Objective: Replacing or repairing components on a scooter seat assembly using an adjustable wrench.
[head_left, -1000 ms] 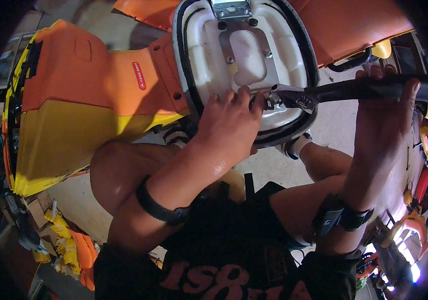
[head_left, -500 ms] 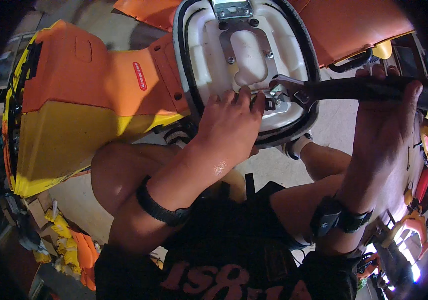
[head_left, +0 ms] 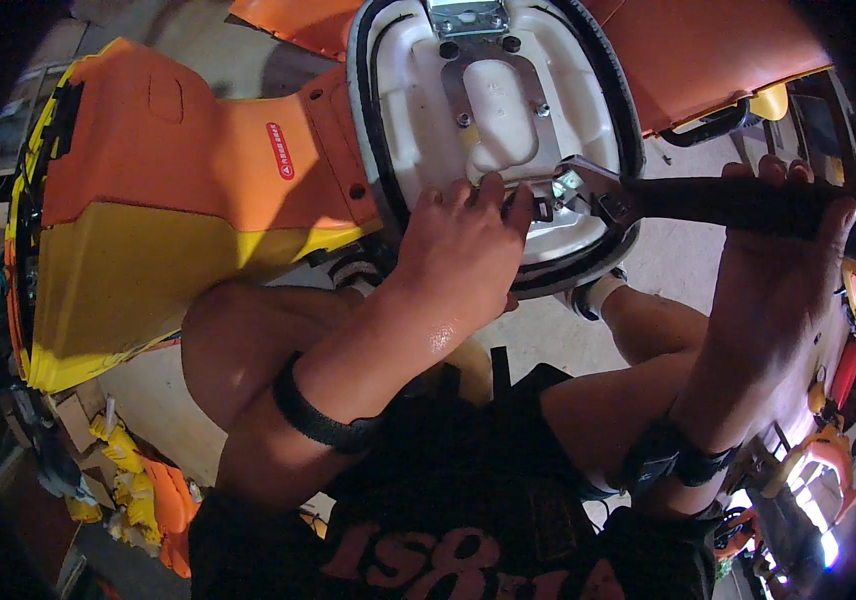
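The upturned underside of a seat [head_left: 400, 125] lies before me, white inside with a dark rim. A metal plate [head_left: 544, 132] with a long cutout is fixed to it by bolts. My right hand [head_left: 778, 265] grips the black handle of an adjustable wrench [head_left: 693, 202], whose silver jaws sit at the hardware on the near end of the plate. Curled over the near-left part of the seat, my left hand [head_left: 460, 245] has its fingertips at a metal bracket [head_left: 542, 205] beside the jaws. What those fingers pinch, if anything, is hidden.
On the left stands a large orange and yellow body panel [head_left: 138, 150]. Another orange panel [head_left: 713, 55] is at the far right. Yellow and orange parts [head_left: 153, 490] lie at the lower left. My legs flank the seat's near end.
My right hand and the wrench handle have swung a little toward me. The wrench's head has turned slightly with it. My left hand stays in place.
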Demonstrator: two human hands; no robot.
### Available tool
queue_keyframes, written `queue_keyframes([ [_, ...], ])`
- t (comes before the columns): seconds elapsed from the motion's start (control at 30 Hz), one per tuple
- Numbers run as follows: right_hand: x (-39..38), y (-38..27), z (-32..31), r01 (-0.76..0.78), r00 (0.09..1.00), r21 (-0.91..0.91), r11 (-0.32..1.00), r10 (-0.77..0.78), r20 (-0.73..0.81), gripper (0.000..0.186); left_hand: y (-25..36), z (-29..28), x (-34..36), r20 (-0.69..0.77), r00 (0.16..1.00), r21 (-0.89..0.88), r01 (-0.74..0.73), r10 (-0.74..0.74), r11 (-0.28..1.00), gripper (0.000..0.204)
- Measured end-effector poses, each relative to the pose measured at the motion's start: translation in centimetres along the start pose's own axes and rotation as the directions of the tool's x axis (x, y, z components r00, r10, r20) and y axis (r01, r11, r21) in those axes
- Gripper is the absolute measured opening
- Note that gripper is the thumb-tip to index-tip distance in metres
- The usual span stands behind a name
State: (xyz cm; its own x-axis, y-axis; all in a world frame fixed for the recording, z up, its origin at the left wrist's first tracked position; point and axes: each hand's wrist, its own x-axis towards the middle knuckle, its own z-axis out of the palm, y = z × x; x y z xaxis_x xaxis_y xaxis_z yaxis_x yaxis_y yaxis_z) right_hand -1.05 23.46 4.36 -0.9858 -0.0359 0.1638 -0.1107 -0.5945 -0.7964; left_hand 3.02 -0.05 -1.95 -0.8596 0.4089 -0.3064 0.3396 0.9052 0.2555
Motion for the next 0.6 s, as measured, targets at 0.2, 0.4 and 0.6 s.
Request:
queue_keyframes([
  [0.2, -0.2, -0.3, -0.5, -0.045, 0.998, -0.016, 0.999, 0.045, 0.041, 0.040, 0.1, 0.3, 0.1, 0.007, 1.000, 0.014, 0.011, -0.011, 1.000, 0.096],
  [0.4, -1.4, -1.4, 1.2, -0.053, 0.997, -0.059, 0.997, 0.050, -0.054, 0.037, 0.1, 0.7, 0.1, -0.050, 0.999, 0.030, -0.010, 0.011, 0.999, 0.095],
  [0.6, -1.2, -1.6, 1.4, -0.005, 0.980, -0.223, 0.975, 0.049, 0.195, 0.035, -0.1, 1.1, -0.1, -0.101, 0.995, 0.013, -0.013, 0.014, 1.000, 0.094],
])
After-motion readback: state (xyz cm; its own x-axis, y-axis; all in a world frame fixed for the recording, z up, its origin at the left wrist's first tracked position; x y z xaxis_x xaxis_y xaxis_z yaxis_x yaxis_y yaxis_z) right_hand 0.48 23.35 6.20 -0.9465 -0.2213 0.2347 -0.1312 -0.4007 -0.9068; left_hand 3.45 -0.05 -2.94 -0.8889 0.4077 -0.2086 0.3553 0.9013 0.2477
